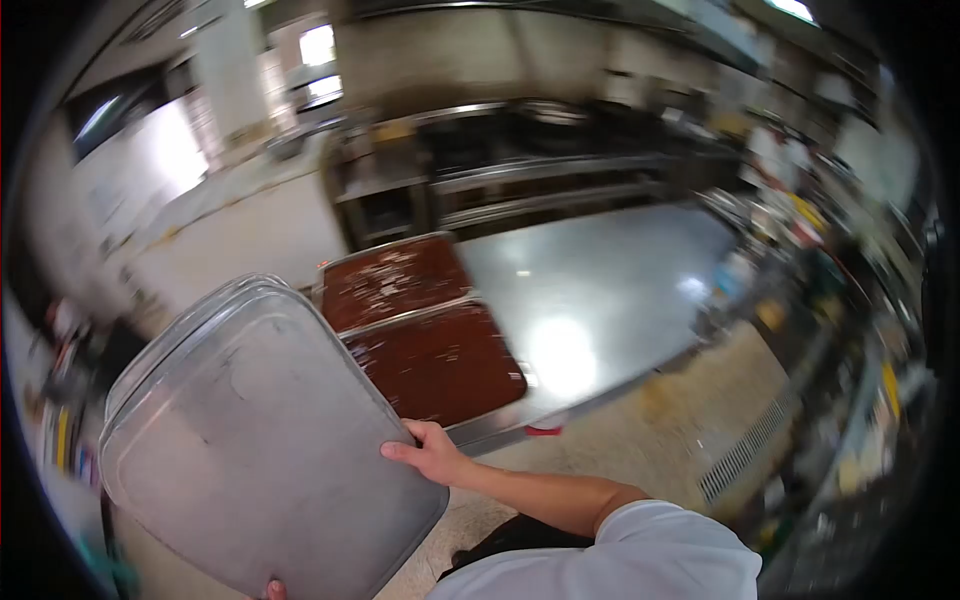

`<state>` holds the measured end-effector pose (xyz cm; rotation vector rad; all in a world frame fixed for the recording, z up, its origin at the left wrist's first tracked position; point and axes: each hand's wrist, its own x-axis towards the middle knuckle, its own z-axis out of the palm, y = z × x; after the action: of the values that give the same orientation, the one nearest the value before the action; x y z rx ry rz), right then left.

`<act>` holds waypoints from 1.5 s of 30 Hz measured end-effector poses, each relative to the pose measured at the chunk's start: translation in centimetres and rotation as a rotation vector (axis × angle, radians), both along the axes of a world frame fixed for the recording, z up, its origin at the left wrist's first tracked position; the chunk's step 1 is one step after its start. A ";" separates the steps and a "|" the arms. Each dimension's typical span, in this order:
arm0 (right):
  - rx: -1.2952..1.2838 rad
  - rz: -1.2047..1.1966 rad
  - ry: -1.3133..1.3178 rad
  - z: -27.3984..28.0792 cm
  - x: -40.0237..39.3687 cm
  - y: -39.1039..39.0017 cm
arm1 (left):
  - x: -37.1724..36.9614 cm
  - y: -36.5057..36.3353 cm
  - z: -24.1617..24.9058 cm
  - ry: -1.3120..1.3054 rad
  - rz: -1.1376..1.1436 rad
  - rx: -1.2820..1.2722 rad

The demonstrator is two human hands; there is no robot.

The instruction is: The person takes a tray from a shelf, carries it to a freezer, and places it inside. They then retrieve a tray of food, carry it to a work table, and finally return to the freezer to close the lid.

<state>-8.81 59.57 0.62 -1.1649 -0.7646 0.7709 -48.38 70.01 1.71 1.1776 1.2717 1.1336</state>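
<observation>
A large grey metal baking tray [265,430] fills the lower left, tilted up with its broad flat face towards me. Doubled edges along its top suggest more than one tray stacked together. My right hand [432,453] grips its right edge, thumb on the flat face and fingers behind. Only the thumb of my left hand [276,590] shows, pressed over the lower edge; its other fingers are hidden. Just beyond, two rectangular trays hold a smooth dark-brown filling: a nearer one [440,365] and a farther one [395,280].
Both filled trays rest on a shiny steel table [620,270]. A stove range [550,150] runs along the back wall. Crowded kitchenware lines the right side, with a blurred person [775,155] at the far right. A floor drain grate [745,452] lies right of the table.
</observation>
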 end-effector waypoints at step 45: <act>0.137 -0.887 0.515 -18.2 14.1 -73.8 | 53.8 -45.9 -2.7 0.365 -1.717 0.793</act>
<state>5.33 -14.21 -17.63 -0.9796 0.1521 0.2305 5.44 24.12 -0.94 2.3182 -0.3469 -0.0049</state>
